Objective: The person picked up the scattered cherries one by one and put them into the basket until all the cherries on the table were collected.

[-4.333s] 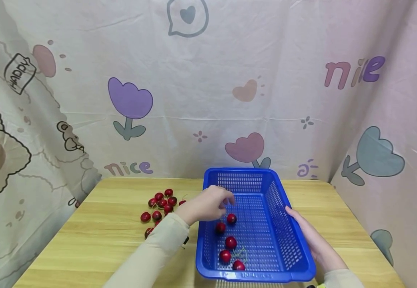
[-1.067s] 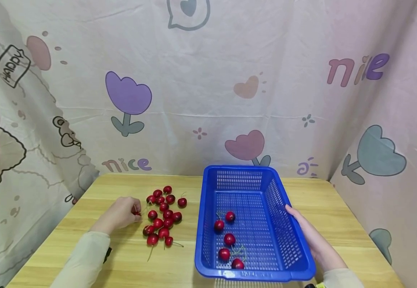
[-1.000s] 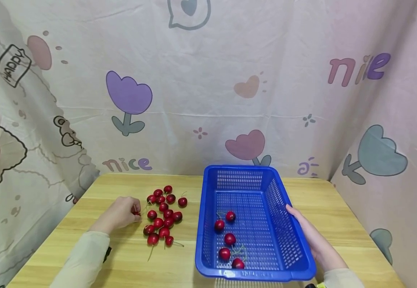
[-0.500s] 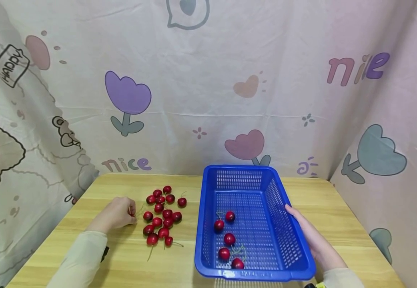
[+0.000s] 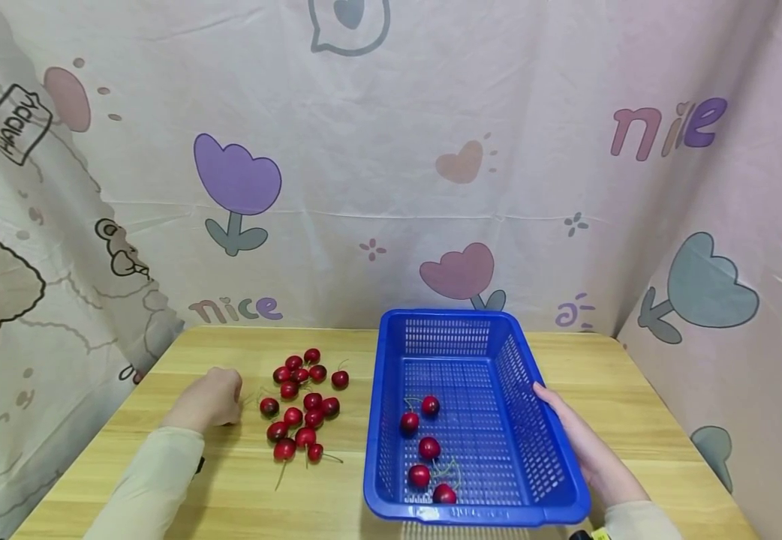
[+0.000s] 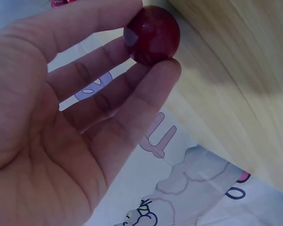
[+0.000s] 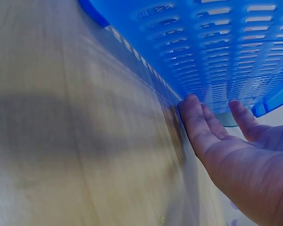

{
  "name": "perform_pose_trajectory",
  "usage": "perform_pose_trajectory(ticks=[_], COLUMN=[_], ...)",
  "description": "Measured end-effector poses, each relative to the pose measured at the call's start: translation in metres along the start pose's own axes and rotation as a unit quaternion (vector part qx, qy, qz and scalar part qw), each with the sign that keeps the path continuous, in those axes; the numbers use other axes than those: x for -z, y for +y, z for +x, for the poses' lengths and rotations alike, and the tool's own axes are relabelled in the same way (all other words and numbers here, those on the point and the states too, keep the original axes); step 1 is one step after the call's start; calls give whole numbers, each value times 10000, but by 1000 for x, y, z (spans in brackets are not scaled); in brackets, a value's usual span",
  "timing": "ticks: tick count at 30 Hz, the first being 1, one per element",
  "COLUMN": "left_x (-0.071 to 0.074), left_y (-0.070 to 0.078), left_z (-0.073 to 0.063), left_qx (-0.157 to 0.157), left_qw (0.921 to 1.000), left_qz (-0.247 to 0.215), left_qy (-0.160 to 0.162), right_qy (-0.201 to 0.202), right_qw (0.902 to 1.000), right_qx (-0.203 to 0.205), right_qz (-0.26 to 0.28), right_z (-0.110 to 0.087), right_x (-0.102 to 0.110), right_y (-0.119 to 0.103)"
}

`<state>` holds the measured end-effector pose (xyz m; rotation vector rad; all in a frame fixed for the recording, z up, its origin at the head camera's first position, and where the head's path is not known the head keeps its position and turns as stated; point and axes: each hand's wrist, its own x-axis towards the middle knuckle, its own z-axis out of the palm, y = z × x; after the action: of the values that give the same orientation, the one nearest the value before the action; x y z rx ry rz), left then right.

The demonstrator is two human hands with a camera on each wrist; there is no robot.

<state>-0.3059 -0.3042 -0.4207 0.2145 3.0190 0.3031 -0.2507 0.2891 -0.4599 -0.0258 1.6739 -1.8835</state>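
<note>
My left hand point(image 5: 210, 401) is low over the table, just left of a loose group of dark red cherries point(image 5: 305, 437). In the left wrist view it pinches one round cherry point(image 6: 152, 36) between thumb and fingertips. The head view hides that cherry behind the hand; thin stems show between hand and group. My right hand point(image 5: 587, 450) rests along the right side of a blue plastic basket point(image 5: 477, 516), its thumb at the rim. Seen from the right wrist, its nearly straight fingers point(image 7: 198, 125) touch the outside of the perforated wall. Several cherries point(image 5: 429, 448) lie inside along the left.
The light wooden table point(image 5: 229, 495) carries the basket right of centre and the cherry group left of it. One stemmed cherry point(image 5: 340, 379) sits a little apart, towards the basket. Behind and at both sides hangs a printed curtain point(image 5: 350, 172).
From over the basket, my left hand has gone left to the table beside the cherries, then slightly further left. A few loose cherries have shifted left. My right hand has stayed at the basket.
</note>
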Motion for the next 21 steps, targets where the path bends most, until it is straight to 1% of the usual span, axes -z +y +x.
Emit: perform_pose_trajectory(ticks=[3, 5, 11, 14, 18, 21], left_x=[1, 2, 6, 8, 8, 8], left_y=[-2, -2, 4, 7, 7, 6], left_z=[2, 3, 4, 4, 5, 7], left_qx=[11, -41, -224, -248, -271, -268], left_qw=[10000, 9999, 9993, 9992, 9989, 9983], left_qz=[9, -26, -101, -103, -144, -298], left_qy=[51, 124, 277, 299, 363, 423], right_qy=[2, 51, 85, 54, 63, 75], right_qw=[10000, 10000, 10000, 10000, 10000, 10000], right_qx=[-1, -5, -10, 4, -18, -25], right_qz=[-20, -26, -40, -37, -14, -13], right_z=[0, 0, 0, 1, 1, 1], right_x=[0, -1, 0, 0, 0, -1], right_y=[0, 0, 0, 0, 0, 0])
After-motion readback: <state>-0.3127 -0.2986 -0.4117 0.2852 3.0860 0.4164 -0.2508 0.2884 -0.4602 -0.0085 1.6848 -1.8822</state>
